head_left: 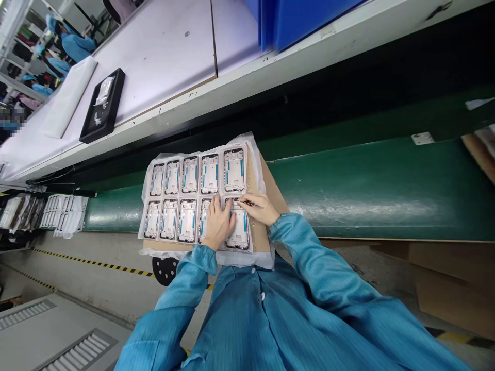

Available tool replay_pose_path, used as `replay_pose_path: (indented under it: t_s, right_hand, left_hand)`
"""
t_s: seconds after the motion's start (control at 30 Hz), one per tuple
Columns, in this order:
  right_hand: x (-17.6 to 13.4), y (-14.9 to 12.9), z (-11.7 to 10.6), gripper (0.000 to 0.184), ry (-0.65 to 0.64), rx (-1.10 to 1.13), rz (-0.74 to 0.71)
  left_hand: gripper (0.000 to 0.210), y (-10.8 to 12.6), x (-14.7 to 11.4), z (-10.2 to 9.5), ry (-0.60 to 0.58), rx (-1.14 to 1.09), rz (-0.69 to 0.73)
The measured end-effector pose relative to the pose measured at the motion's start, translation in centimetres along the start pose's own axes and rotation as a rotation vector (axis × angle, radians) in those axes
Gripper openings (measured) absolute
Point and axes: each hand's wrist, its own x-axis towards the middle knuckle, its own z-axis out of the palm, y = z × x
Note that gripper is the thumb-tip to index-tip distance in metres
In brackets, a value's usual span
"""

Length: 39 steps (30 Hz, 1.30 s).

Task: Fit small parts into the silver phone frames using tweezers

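Slim dark tool (249, 203) pinched by the right grip (264, 209), left grip (218, 224) laid alongside with fingers spread, phone frame (238, 235) (one of ten) seated below them at the near right of a pale tray (220, 176)

One thin dark tool (247, 203) in one right hand (263, 209), one left hand (218, 225) beside that grip, one white tray (220, 172) beneath, ten metal frames (234, 170) around it, five per row, one black tray (110, 111) well beyond.
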Motion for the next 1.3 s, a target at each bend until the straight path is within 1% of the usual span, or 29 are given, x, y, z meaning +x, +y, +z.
replay_pose_path:
  t_s: [0.1, 0.2, 0.27, 0.3, 0.33, 0.37, 0.4, 0.43, 0.47, 0.53, 0.57, 0.6, 0.63, 0.73, 0.83, 0.93, 1.0, 1.07, 1.1, 1.13, 1.2, 1.23, 1.27, 1.3]
  right_hand:
    - [0.0, 0.1, 0.2, 0.027, 0.043, 0.057, 0.033]
    - [-0.4, 0.0, -0.4, 0.031, 0.161, 0.118, 0.169]
    - [-0.8, -0.4, -1.1, 0.032, 0.229, 0.094, 0.230]
    - [-0.9, -0.9, -1.3, 0.031, 0.236, 0.044, 0.223]
    - [-1.0, -1.5, -1.3, 0.029, 0.221, -0.030, 0.190]
    - [-1.0, -2.2, -1.2, 0.027, 0.177, -0.127, 0.142]
    - [-1.0, -3.0, -0.9, 0.024, 0.099, -0.246, 0.092]
    - [-0.9, -3.8, -0.5, 0.022, -0.018, -0.387, 0.061]
    - [-0.7, -4.5, 0.1, 0.022, -0.153, -0.532, 0.062]
    - [-0.2, -5.7, 1.2, 0.029, -0.389, -0.780, 0.137]
    - [0.1, -6.0, 1.7, 0.036, -0.463, -0.860, 0.188]
    - [0.4, -6.2, 2.1, 0.043, -0.501, -0.910, 0.232]
    - [0.6, -6.3, 2.3, 0.049, -0.516, -0.934, 0.262]
    - [0.9, -6.1, 2.4, 0.057, -0.555, -0.986, 0.302]
    - [1.0, -6.1, 2.5, 0.058, -0.589, -1.037, 0.319]
    - [1.1, -6.2, 2.8, 0.056, -0.594, -1.086, 0.349]
    - [0.9, -6.0, 3.0, 0.054, -0.579, -1.108, 0.374]
    - [0.4, -5.6, 2.9, 0.050, -0.526, -1.106, 0.370]
    - [0.0, -5.3, 2.7, 0.047, -0.462, -1.098, 0.359]
    - [-0.6, -4.9, 2.5, 0.042, -0.371, -1.087, 0.346]
    - [-1.8, -3.9, 1.9, 0.036, -0.106, -1.071, 0.342]
    - [-2.5, -3.4, 1.7, 0.035, 0.007, -1.065, 0.351]
    - [-3.2, -2.9, 1.6, 0.035, 0.078, -1.060, 0.369]
    - [-3.7, -2.5, 1.6, 0.036, 0.112, -1.048, 0.394]
  left_hand:
    - [0.050, 0.0, 0.3, -0.3, -0.015, 0.006, -0.010]
    - [0.048, 0.4, 0.7, -0.7, -0.024, 0.024, -0.043]
    - [0.047, 0.8, 0.9, -0.9, -0.018, 0.035, -0.072]
    - [0.046, 1.0, 0.9, -0.9, -0.016, 0.037, -0.081]
    - [0.046, 1.1, 0.9, -0.9, -0.015, 0.034, -0.084]
    - [0.047, 1.1, 0.8, -0.8, -0.011, 0.023, -0.083]
    - [0.048, 0.9, 0.5, -0.8, 0.003, 0.003, -0.083]
    - [0.049, 0.4, 0.2, -0.7, 0.034, -0.026, -0.090]
    - [0.051, -0.3, -0.3, -0.7, 0.085, -0.061, -0.108]
    - [0.053, -2.6, -1.6, -0.8, 0.227, -0.127, -0.175]
    - [0.052, -4.0, -2.3, -0.9, 0.298, -0.145, -0.225]
    - [0.051, -5.6, -3.2, -1.0, 0.351, -0.146, -0.283]
    - [0.050, -7.4, -4.1, -1.2, 0.384, -0.131, -0.348]
    - [0.046, -12.3, -7.0, -2.0, 0.408, -0.059, -0.538]
    - [0.045, -16.5, -9.5, -3.2, 0.434, -0.020, -0.682]
    - [0.045, -20.3, -10.9, -4.8, 0.472, -0.015, -0.783]
    - [0.046, -22.9, -11.0, -5.7, 0.489, -0.044, -0.817]
    - [0.047, -25.5, -10.5, -6.4, 0.439, -0.113, -0.844]
    - [0.047, -26.8, -10.1, -6.6, 0.398, -0.156, -0.853]
    - [0.045, -27.9, -9.6, -6.7, 0.354, -0.200, -0.858]
    - [0.039, -29.6, -8.7, -6.3, 0.282, -0.274, -0.848]
    - [0.036, -30.1, -8.4, -6.0, 0.268, -0.295, -0.836]
    - [0.035, -30.4, -8.2, -5.6, 0.255, -0.313, -0.823]
    - [0.035, -30.6, -8.1, -5.2, 0.247, -0.325, -0.811]
